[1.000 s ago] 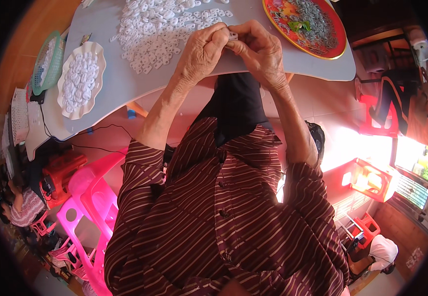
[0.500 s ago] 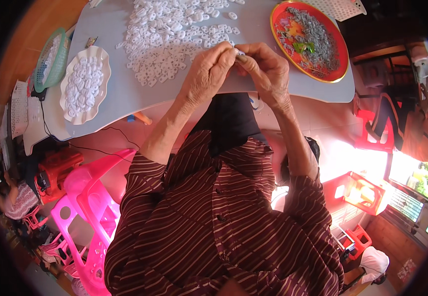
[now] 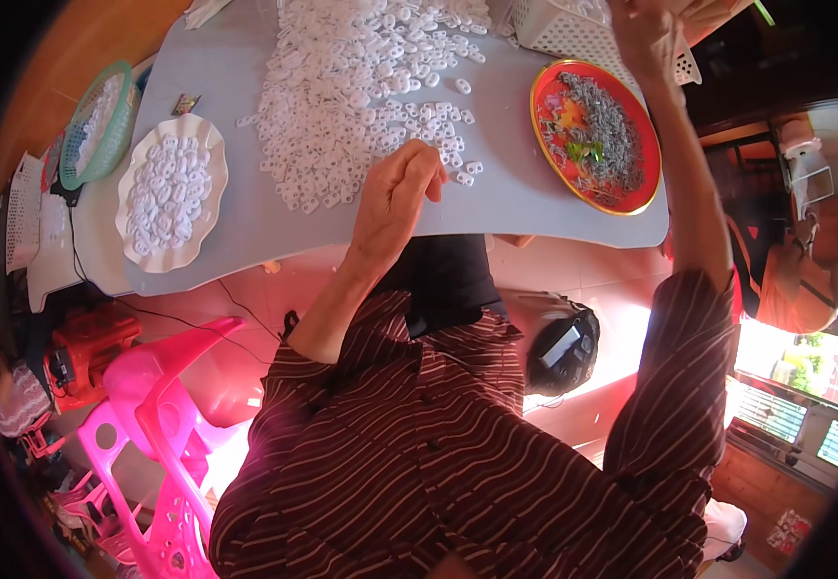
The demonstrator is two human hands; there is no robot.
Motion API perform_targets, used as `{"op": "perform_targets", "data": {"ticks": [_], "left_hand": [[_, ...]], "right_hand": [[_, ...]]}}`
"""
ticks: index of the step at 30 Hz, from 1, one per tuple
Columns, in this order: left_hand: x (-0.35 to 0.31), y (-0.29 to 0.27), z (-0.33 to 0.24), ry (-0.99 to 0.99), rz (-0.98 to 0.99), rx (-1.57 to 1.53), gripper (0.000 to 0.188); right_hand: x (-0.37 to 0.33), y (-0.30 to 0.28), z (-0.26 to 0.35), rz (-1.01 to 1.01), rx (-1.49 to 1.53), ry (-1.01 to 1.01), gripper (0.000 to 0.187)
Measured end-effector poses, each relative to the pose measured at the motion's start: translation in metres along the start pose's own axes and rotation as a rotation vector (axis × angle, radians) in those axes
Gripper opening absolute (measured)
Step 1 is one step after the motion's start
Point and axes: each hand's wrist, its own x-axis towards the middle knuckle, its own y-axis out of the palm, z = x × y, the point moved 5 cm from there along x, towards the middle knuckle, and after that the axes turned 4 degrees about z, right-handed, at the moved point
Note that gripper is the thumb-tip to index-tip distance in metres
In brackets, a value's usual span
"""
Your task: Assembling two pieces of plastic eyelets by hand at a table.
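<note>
My left hand (image 3: 401, 198) is curled closed at the table's near edge, just in front of a big heap of small white plastic pieces (image 3: 342, 106) with holes. Whatever it may hold is hidden by the fingers. Two or three loose white pieces (image 3: 464, 179) lie by its fingertips. My right arm is stretched to the far right, and my right hand (image 3: 646, 43) is over a white perforated basket (image 3: 559, 31) that has white pieces in it. Its fingers are blurred and partly cut off by the upper edge.
A red round tray (image 3: 652, 159) with small grey metal parts and a green bit stands at the table's right. On the left are a scalloped white dish (image 3: 214, 183) of white pieces and a green basket (image 3: 129, 121). A pink plastic chair (image 3: 163, 405) stands below left.
My hands were together, pinching a small piece over the table's near edge. They have parted: the right has gone far up and right to the white basket; the left has dropped slightly left.
</note>
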Motion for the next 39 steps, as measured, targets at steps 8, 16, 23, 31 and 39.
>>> {"op": "perform_targets", "data": {"ticks": [8,16,23,31,39], "left_hand": [[0.009,0.005,-0.01,0.006,-0.107,-0.001,0.027],[0.006,0.001,-0.01,0.006,-0.202,-0.125,0.025],[0.004,-0.002,-0.011,0.018,-0.241,-0.191,0.022],[0.001,0.002,-0.016,0.028,-0.257,-0.24,0.021],[0.001,0.005,-0.016,-0.01,-0.213,-0.115,0.021]], "right_hand": [[-0.066,0.114,0.04,0.532,0.105,0.232,0.018],[-0.058,0.139,0.081,0.691,0.354,0.312,0.024],[-0.067,0.126,0.079,0.786,0.698,0.47,0.021],[-0.071,0.11,0.083,0.782,0.635,0.269,0.018],[-0.07,0.107,0.104,0.808,0.553,0.067,0.019]]}}
